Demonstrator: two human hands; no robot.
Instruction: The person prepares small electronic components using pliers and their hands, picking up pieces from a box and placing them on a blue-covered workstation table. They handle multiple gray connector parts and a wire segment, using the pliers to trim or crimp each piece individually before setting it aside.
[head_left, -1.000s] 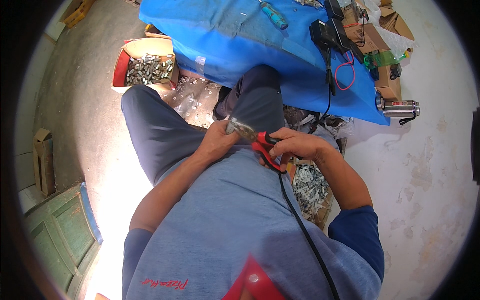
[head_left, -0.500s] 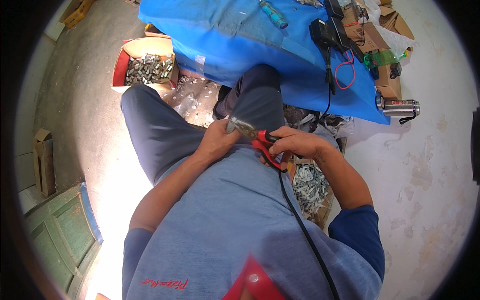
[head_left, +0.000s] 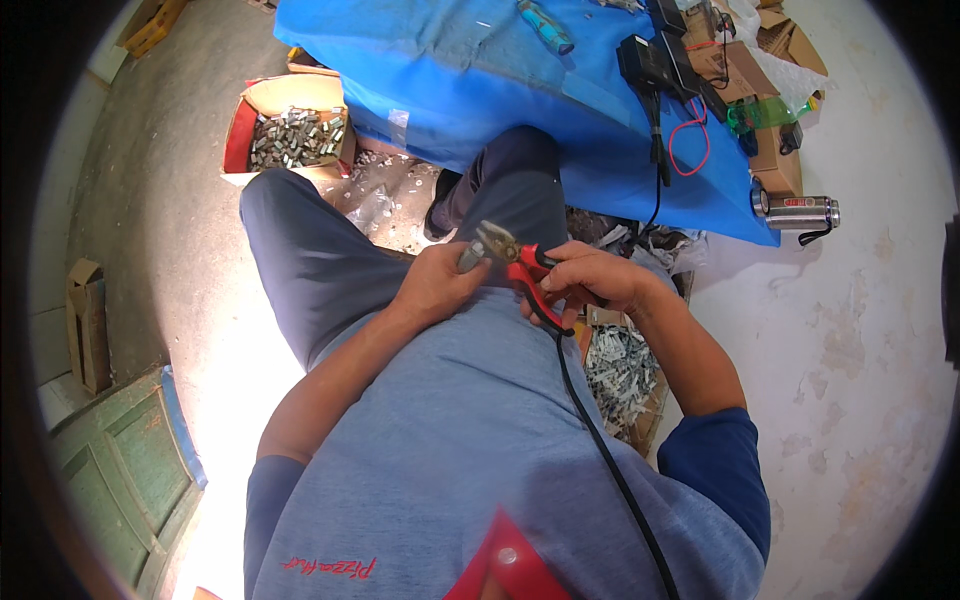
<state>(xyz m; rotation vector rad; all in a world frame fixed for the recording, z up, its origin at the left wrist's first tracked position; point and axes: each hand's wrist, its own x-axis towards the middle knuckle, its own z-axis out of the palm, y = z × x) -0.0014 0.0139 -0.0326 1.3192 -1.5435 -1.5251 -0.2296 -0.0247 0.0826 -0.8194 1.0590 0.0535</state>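
1. We held the red-handled pliers [head_left: 520, 268] in our right hand [head_left: 590, 285], fingers closed around the handles. The metal nose pointed up and to the left, over our lap, just below the near edge of the blue-covered bench [head_left: 450, 90].

2. Our left hand [head_left: 435, 285] was closed around a small grey metal piece [head_left: 470, 255], which it held against the plier nose. We could not tell whether the nose was biting on the piece or only touching it.

3. The left fingertips sat right beside the nose. We judged that a squeeze made a little off line could have pinched skin instead of metal.

4. Nothing carried the work but our hands, above the thighs. If the left grip had loosened, the piece could have dropped between the legs onto the littered floor [head_left: 385, 195] and been lost among the scraps there.

5. A black cord [head_left: 600, 450] ran from under the right hand down across our shirt. We thought it might snag the wrist and jerk the pliers sideways.

6. An open carton of small metal parts [head_left: 295, 135] stood on the floor by the left corner of the bench, and a second heap of parts [head_left: 620, 365] lay just beside our right forearm. A careless elbow could have scattered that heap.
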